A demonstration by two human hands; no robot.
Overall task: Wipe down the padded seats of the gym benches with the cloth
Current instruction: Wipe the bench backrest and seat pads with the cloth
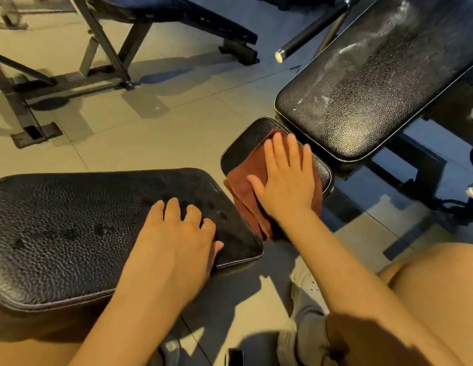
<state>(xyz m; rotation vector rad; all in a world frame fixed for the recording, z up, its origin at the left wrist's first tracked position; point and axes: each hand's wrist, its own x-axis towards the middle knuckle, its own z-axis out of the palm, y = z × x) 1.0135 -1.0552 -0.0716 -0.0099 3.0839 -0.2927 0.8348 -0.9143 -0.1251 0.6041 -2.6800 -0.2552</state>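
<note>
While the tiled grey floor is spreading under everything, a wide black textured leather bench pad is lying near left, and a long dusty black backrest pad is slanting far right. Between them, a small black seat pad is carrying a rust-brown cloth. The right hand is pressing flat, fingers spread, on the cloth. The left hand is resting, fingers loosely bent and gripping nothing, on the wide pad.

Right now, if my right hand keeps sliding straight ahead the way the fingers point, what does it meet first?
Probably the near edge of the long backrest pad. The right hand lies flat on the cloth atop the small seat pad, fingers aimed toward it. Depth is unclear.
</note>
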